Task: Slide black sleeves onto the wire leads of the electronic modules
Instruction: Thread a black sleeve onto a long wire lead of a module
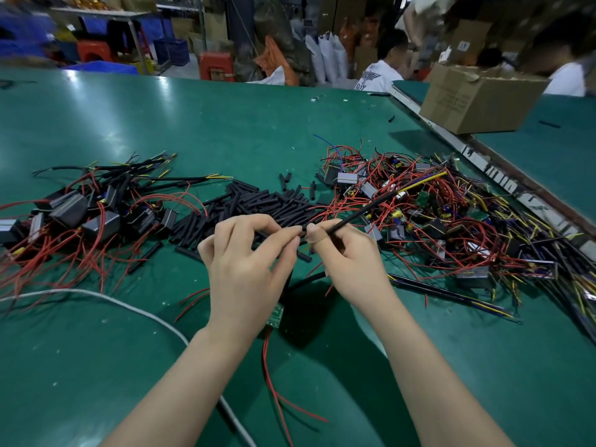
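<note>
Head view: both hands' fingers (292, 235) pinch 1 black sleeve (351, 216) above bare green table (193, 124).

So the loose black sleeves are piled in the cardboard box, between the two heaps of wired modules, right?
Not quite. The head view shows the loose black sleeves lying straight on the green table, between the two heaps of wired modules. The cardboard box stands apart, at the far right.

The left hand (245, 266) hides most of the green module (276, 312) beneath it.
</note>
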